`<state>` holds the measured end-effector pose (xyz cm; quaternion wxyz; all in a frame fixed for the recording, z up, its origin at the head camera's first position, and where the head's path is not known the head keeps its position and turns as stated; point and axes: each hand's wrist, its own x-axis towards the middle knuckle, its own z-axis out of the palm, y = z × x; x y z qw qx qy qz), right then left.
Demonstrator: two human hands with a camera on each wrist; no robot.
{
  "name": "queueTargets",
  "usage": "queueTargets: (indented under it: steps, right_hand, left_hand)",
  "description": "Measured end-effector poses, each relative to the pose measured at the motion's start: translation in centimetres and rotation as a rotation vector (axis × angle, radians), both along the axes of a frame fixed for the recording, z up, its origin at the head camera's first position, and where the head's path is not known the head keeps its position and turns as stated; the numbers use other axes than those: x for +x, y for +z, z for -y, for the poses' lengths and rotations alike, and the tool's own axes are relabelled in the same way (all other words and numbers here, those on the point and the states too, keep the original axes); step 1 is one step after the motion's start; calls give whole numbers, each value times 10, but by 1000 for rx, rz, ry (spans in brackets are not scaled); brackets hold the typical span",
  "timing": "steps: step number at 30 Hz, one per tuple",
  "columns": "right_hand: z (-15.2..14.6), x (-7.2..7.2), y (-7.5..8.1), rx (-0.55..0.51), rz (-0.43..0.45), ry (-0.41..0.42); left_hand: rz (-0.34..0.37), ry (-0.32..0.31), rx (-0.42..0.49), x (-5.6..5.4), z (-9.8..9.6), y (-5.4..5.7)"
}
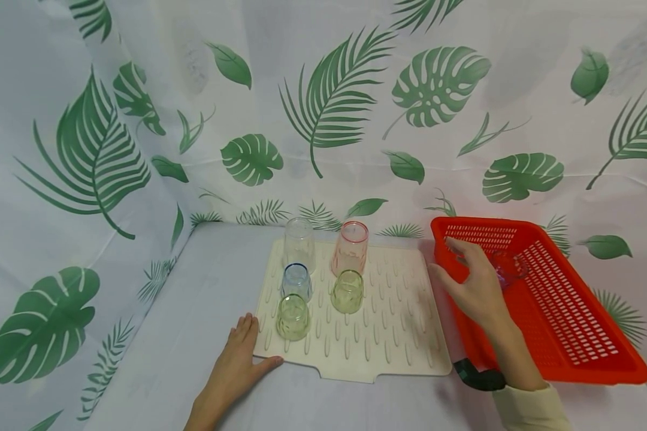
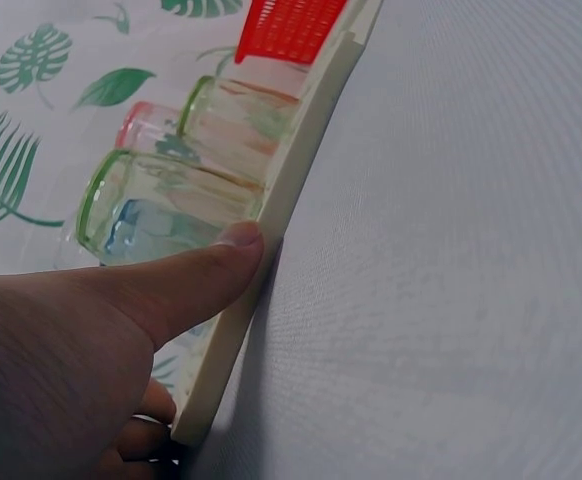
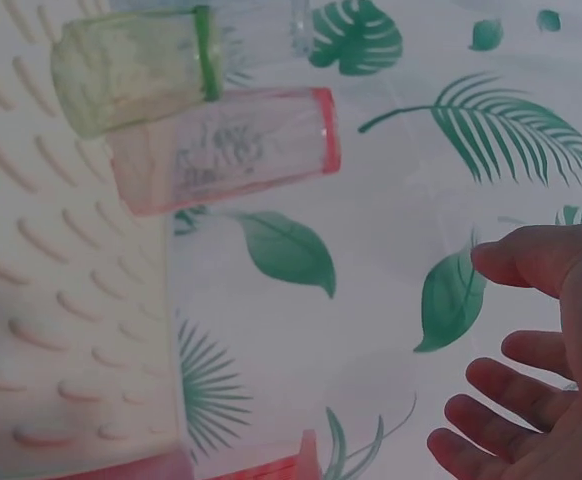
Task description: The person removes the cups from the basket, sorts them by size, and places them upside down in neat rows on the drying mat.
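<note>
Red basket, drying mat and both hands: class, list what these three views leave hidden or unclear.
- Small glass in the red basket, head view: partly hidden by the right hand; whether they touch is unclear.
- Left hand, left wrist view: only thumb shows, pressed to the mat edge.
- Clear glass, right wrist view: cut off by the top edge.

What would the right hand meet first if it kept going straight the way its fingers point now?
Most likely the small clear purple glass lying in the red plastic slotted basket. The right hand hovers open over the basket's left rim, fingers aimed toward it; depth is unclear.
</note>
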<state>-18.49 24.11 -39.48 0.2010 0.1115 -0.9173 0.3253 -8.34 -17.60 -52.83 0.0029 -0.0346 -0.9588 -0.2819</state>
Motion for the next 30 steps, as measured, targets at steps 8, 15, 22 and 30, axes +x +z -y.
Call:
queueTargets:
  steps: [8,15,22,30]
  right_hand:
    - [-12,-5,1,15,40,-19]
    - [-25,-9,0,41,85,-44]
    - [-33,-13,0,72,124,-59]
    - [-37,-14,4,88,135,-62]
  left_hand:
    - [0,6,-2,-1,0,0]
    - [0,4,6,1,0,-1]
    - [3,4,20,2,0,0]
    - [5,-1,22,0,1,-1]
